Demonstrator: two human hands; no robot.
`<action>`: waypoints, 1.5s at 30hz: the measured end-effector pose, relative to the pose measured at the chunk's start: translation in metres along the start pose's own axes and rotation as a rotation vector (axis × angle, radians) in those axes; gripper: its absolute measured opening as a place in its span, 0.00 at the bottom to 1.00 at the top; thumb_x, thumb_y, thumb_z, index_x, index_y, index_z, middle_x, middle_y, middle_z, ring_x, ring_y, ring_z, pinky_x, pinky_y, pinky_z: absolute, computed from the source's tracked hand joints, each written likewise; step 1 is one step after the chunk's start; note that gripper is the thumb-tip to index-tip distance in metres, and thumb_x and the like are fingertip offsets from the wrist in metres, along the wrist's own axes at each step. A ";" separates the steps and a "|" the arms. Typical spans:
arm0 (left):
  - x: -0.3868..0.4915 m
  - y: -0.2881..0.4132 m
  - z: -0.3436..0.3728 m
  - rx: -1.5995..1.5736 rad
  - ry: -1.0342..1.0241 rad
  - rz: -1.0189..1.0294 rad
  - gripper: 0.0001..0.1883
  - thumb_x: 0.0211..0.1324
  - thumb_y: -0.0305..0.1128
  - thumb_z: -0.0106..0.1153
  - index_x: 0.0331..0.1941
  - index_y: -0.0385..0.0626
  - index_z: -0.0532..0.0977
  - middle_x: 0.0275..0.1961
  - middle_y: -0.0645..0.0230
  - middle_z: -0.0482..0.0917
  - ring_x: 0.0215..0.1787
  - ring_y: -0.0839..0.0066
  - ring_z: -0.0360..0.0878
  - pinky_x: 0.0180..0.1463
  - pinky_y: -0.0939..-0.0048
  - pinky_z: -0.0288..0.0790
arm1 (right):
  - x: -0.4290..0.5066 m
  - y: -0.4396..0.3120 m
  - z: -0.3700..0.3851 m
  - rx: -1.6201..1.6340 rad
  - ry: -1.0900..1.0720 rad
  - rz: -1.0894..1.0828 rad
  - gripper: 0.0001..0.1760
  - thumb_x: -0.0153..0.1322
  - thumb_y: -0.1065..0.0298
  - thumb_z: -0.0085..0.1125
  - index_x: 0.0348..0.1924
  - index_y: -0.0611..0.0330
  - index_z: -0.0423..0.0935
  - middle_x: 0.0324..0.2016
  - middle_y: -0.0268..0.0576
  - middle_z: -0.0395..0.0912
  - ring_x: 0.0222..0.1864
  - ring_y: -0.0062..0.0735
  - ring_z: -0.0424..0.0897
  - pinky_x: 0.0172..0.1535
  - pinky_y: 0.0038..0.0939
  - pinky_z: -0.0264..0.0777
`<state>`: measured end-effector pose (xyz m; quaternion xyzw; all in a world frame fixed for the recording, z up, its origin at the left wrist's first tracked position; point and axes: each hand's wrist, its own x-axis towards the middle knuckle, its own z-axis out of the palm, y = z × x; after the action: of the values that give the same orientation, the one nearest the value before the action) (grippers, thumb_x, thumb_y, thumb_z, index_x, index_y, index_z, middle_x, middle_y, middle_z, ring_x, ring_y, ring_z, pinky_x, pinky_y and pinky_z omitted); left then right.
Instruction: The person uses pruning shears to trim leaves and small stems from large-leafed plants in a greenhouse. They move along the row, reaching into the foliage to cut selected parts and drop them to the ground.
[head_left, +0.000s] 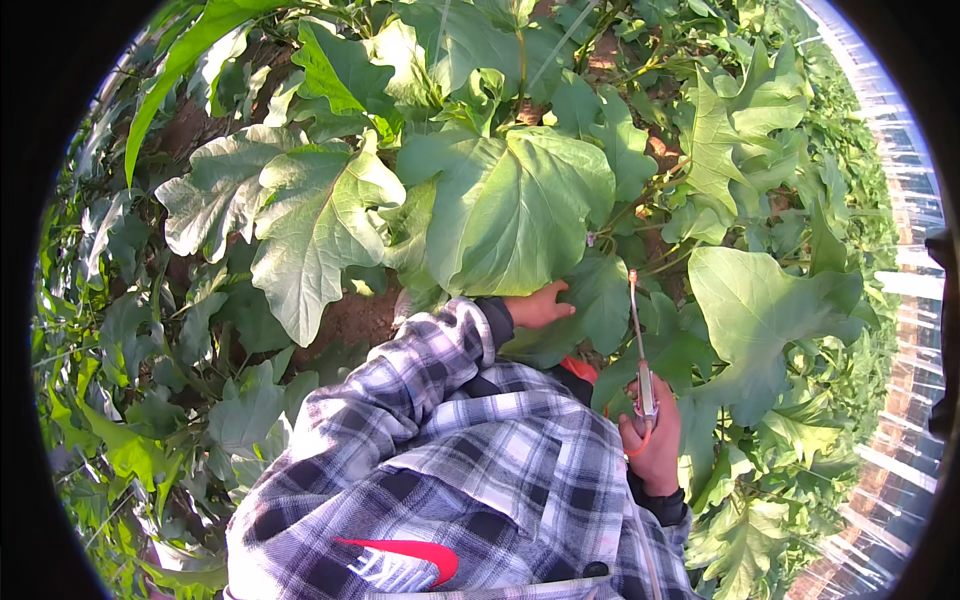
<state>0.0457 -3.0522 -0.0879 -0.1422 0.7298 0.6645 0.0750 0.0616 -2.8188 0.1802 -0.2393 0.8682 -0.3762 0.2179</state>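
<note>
My right hand (660, 435) is closed around the handle of a slim spray wand (642, 367). The wand's thin tube points up and away from me, ending in an orange tip (633, 276) among the leaves. An orange tube loops below the grip, and a pale hose (646, 547) runs down past my jacket. At the lower edge of a broad eggplant leaf (517, 210) is my left hand (538, 305), thumb and forefinger apart with nothing visible between them. Its other fingers are hidden. A darker leaf (600, 300) lies just beyond its fingertips. A small purplish flower (591, 238) shows beside the broad leaf.
Dense lobed leaves (322, 225) surround me on both sides. Bare soil (360, 319) shows between plants at left. Thin strings (562, 45) rise through the foliage ahead. A bright, pale-striped boundary (911, 285) curves along the right. Something red (579, 369) hangs by my waist.
</note>
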 end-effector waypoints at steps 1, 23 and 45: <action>0.003 0.004 -0.010 0.000 -0.011 0.040 0.37 0.67 0.50 0.69 0.68 0.32 0.73 0.56 0.44 0.85 0.57 0.56 0.86 0.62 0.57 0.78 | -0.001 -0.001 0.000 -0.047 0.008 0.003 0.39 0.62 0.76 0.63 0.70 0.63 0.72 0.46 0.38 0.77 0.47 0.30 0.77 0.55 0.31 0.72; -0.069 0.165 -0.295 -0.296 0.542 0.484 0.41 0.77 0.28 0.54 0.85 0.49 0.43 0.74 0.51 0.72 0.61 0.68 0.82 0.60 0.69 0.75 | 0.037 -0.080 0.096 0.066 0.228 0.043 0.38 0.61 0.74 0.66 0.67 0.64 0.75 0.53 0.50 0.80 0.53 0.48 0.81 0.59 0.38 0.75; -0.040 0.157 -0.260 -0.039 0.619 0.540 0.42 0.73 0.24 0.53 0.83 0.37 0.43 0.79 0.43 0.64 0.82 0.51 0.61 0.84 0.55 0.51 | 0.136 -0.122 0.110 0.114 0.103 -0.087 0.34 0.66 0.67 0.70 0.65 0.62 0.74 0.52 0.53 0.80 0.54 0.58 0.80 0.59 0.46 0.73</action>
<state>0.0560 -3.2932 0.1000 -0.1401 0.7162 0.5998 -0.3281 0.0465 -3.0314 0.1778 -0.2444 0.8442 -0.4459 0.1698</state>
